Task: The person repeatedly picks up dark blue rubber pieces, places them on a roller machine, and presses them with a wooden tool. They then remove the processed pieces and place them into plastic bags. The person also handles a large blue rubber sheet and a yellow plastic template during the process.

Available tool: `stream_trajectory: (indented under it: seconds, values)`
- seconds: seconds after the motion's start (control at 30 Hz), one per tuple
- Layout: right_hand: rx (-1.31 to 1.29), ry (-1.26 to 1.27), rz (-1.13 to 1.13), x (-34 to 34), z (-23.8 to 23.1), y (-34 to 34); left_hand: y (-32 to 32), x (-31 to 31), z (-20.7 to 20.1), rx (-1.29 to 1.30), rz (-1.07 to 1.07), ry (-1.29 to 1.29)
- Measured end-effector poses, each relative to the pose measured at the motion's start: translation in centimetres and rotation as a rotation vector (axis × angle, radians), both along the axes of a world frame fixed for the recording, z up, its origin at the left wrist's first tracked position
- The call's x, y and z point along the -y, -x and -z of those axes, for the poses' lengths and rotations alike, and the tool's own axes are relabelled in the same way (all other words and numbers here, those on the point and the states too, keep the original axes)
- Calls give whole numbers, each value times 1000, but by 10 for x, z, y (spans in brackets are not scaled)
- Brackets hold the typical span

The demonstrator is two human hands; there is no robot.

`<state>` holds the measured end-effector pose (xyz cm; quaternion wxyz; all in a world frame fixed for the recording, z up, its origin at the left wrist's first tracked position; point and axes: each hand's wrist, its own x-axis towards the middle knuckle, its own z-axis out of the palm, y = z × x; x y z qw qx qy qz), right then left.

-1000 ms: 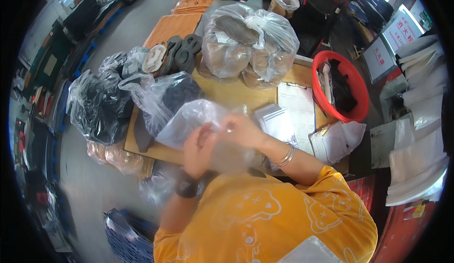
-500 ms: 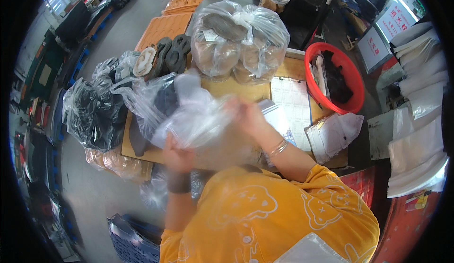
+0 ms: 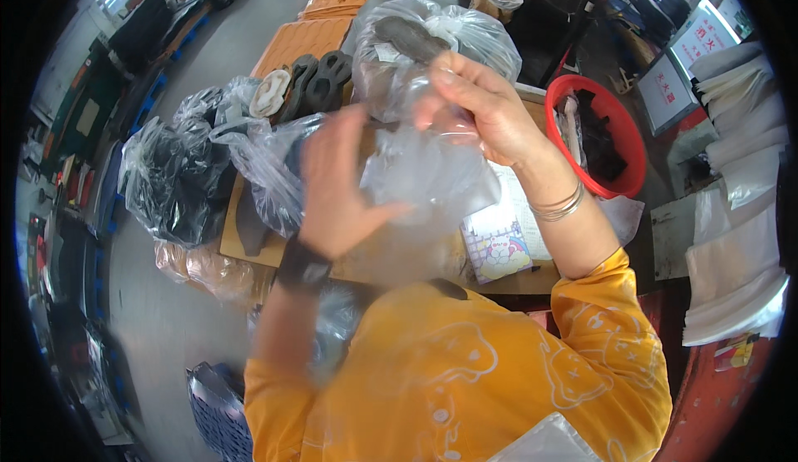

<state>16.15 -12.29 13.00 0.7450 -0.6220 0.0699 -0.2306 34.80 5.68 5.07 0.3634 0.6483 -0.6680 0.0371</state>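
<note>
In front of me a clear plastic bag (image 3: 428, 175) hangs below my right hand (image 3: 478, 109), whose fingers are closed on its upper part. Motion blur softens the bag, and whatever may be inside cannot be made out. My left hand (image 3: 337, 184) is raised beside it, smeared by movement, with the fingers stretched upward and the thumb apart. Nothing shows in that hand. Behind it lies another clear bag (image 3: 270, 167) with something dark inside. A notebook with a cartoon cover (image 3: 496, 242) lies on the wooden table (image 3: 370, 275), below my right forearm.
A large tied bag of brown shoe soles (image 3: 391, 80) stands at the table's far side. Grey soles (image 3: 328, 80) are at its left, near a bag of dark items (image 3: 174, 188). A red basin (image 3: 636, 175) holds dark pieces at the right, near stacked pale sheets (image 3: 740, 229).
My right hand has risen and moved right with the clear bag. My left hand has come off the bag, moved up and spread. The notebook shows more fully.
</note>
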Motion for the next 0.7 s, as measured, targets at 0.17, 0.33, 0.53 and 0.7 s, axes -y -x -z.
stream_trajectory:
  seconds: [0.17, 0.33, 0.53, 0.7]
  values:
    - [-447, 1531, 229, 25, 9, 28, -55, 44, 11, -169, 107, 15]
    - [-734, 2217, 712, 59, -96, 58, -131, 53, -114, 662, -186, 246]
    - [-759, 1865, 310, -2, -46, 64, -34, 25, -59, 510, -74, 11]
    - [-556, 1608, 731, 12, -81, 89, -47, 30, -80, -185, -113, 96]
